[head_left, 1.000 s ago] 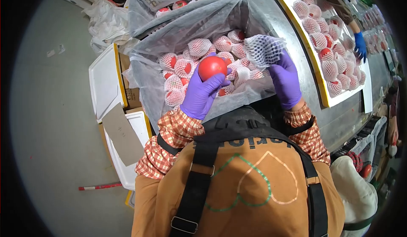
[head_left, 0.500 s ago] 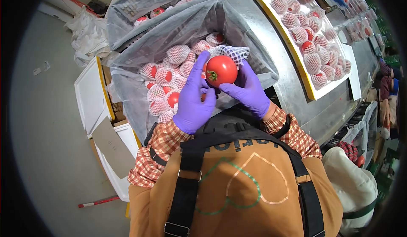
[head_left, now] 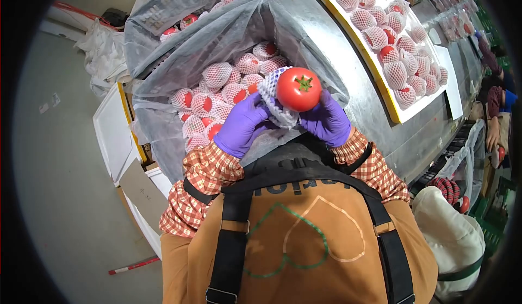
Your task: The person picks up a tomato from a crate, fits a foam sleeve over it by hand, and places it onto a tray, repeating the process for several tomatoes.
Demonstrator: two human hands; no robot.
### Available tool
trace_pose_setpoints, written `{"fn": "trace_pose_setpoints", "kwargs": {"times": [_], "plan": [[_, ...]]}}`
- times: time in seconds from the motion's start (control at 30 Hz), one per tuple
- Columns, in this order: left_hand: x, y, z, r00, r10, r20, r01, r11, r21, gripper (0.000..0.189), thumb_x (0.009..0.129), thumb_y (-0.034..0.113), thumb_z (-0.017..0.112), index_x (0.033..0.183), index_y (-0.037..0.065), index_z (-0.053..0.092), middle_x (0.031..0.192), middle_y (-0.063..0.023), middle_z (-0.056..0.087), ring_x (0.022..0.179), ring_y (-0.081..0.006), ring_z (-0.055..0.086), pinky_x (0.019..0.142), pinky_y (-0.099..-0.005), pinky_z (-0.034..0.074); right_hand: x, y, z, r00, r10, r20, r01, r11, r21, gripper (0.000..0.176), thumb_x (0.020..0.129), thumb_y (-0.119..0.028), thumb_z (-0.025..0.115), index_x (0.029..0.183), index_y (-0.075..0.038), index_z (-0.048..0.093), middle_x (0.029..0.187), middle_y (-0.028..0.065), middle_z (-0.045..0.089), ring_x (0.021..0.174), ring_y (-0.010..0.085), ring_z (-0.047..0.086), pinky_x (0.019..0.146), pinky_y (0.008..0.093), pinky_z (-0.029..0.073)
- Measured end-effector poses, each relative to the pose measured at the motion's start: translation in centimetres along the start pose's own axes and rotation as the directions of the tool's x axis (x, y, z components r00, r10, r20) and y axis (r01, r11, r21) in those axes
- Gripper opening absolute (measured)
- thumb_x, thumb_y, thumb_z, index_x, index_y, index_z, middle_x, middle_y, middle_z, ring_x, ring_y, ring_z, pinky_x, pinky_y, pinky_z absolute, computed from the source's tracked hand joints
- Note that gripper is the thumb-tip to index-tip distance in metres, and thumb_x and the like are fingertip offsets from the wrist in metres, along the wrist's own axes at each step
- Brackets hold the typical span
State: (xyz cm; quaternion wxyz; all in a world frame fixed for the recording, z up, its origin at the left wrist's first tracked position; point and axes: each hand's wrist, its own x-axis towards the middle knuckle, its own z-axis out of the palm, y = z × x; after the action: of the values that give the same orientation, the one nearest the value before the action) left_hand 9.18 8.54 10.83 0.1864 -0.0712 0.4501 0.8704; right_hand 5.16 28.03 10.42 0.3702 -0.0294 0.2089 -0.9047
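Observation:
A red tomato with its green stem end facing up is held over the near edge of a lined crate. My right hand, in a purple glove, grips the tomato from its right side. A white foam net sleeve lies along the left and underside of the tomato, and my left hand is closed on it. Some of my left fingertips are hidden behind the sleeve. Several net-wrapped tomatoes lie in the crate beyond my left hand.
A second lined crate with tomatoes stands behind. On the metal table, a white tray with a yellow edge holds several net-wrapped tomatoes. Plastic packs lie farther back. Another person's hand shows at the right.
The tomato has turned stem-up and shifted right. The foam net has moved from behind the tomato to its left and underside, with my left hand now on it.

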Motion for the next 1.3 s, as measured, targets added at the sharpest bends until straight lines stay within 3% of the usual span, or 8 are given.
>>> {"fn": "trace_pose_setpoints", "kwargs": {"times": [0.27,0.33,0.47,0.67,0.83,1.0,1.07,1.3], "plan": [[0.0,1.4,1.1,0.889,0.427,-0.165,-0.265,0.774,0.575,0.05,0.086,-0.001,0.055,0.134,0.001,0.043,0.122,-0.0095,0.054,0.092,-0.0123,0.06,0.079,-0.0234,0.051,1.0,-1.8,0.8,0.978,-0.204,-0.033,0.094,0.58,-0.809,0.07,0.078,-0.012,0.075,0.136,0.0,0.039,0.127,0.0112,0.052,0.114,0.0189,0.054,0.101,0.0335,0.043],[-0.2,1.3,3.2,0.816,0.549,0.178,-0.439,0.39,0.809,0.054,0.085,-0.002,0.058,0.136,0.003,0.041,0.121,-0.0103,0.054,0.09,-0.0124,0.058,0.079,-0.0251,0.051,1.3,-1.6,0.1,0.949,-0.315,0.029,0.174,0.445,-0.878,0.071,0.075,-0.007,0.076,0.135,-0.001,0.04,0.126,0.0107,0.053,0.113,0.0184,0.055,0.097,0.0317,0.046],[0.4,1.0,4.8,0.889,0.314,0.333,-0.454,0.521,0.722,0.061,0.083,0.007,0.066,0.138,0.009,0.042,0.114,-0.0097,0.056,0.086,-0.0156,0.057,0.081,-0.0283,0.05,1.6,-3.7,-1.8,0.782,-0.619,0.07,0.224,0.175,-0.959,0.063,0.083,-0.014,0.069,0.137,0.0,0.039,0.132,0.0107,0.052,0.115,0.019,0.054,0.099,0.0336,0.044],[4.7,-0.5,-7.3,0.881,0.465,0.089,-0.132,0.061,0.989,0.068,0.079,0.015,0.067,0.14,0.006,0.037,0.127,-0.0195,0.052,0.113,-0.0348,0.055,0.096,-0.0398,0.044,-1.8,-14.6,-10.9,0.733,-0.631,-0.252,0.478,0.742,-0.469,0.034,0.093,-0.013,0.051,0.123,0.003,0.05,0.124,0.0157,0.056,0.114,0.028,0.054,0.102,0.0423,0.044],[7.6,0.8,-15.3,0.871,0.491,0.029,0.241,-0.477,0.845,0.063,0.078,0.01,0.057,0.138,0.008,0.038,0.136,-0.016,0.044,0.126,-0.0324,0.043,0.102,-0.0406,0.038,-3.8,-21.2,-11.7,0.395,-0.749,-0.533,0.638,0.641,-0.428,0.033,0.094,-0.011,0.049,0.122,0.008,0.049,0.126,0.0212,0.051,0.124,0.0349,0.045,0.105,0.0529,0.04],[9.0,0.2,-18.3,0.896,0.439,0.074,0.203,-0.551,0.809,0.057,0.082,0.008,0.051,0.137,0.011,0.04,0.13,-0.0114,0.046,0.12,-0.0294,0.046,0.094,-0.0414,0.043,-3.9,-20.3,-11.0,0.221,-0.76,-0.612,0.64,0.586,-0.497,0.037,0.096,-0.01,0.044,0.128,0.009,0.044,0.135,0.021,0.045,0.125,0.0332,0.045,0.109,0.049,0.037],[8.8,0.1,-17.5,0.905,0.423,-0.052,0.3,-0.546,0.782,0.058,0.08,0.009,0.056,0.136,0.012,0.041,0.128,-0.0117,0.046,0.118,-0.0287,0.047,0.091,-0.0404,0.044,-4.3,-18.4,-11.5,0.539,-0.783,-0.311,0.547,0.606,-0.578,0.041,0.094,-0.011,0.048,0.131,0.007,0.043,0.132,0.0206,0.047,0.128,0.0317,0.044,0.108,0.0436,0.039],[7.2,-1.7,-18.0,0.812,0.583,0.007,0.328,-0.467,0.821,0.068,0.071,0.014,0.069,0.134,0.011,0.042,0.124,-0.0144,0.048,0.111,-0.0312,0.051,0.093,-0.0423,0.045,-0.2,-8.1,-1.1,0.749,-0.63,-0.205,0.183,0.495,-0.85,0.049,0.09,-0.013,0.052,0.137,0.0,0.043,0.13,0.0127,0.052,0.118,0.0206,0.052,0.101,0.0317,0.04]]}}
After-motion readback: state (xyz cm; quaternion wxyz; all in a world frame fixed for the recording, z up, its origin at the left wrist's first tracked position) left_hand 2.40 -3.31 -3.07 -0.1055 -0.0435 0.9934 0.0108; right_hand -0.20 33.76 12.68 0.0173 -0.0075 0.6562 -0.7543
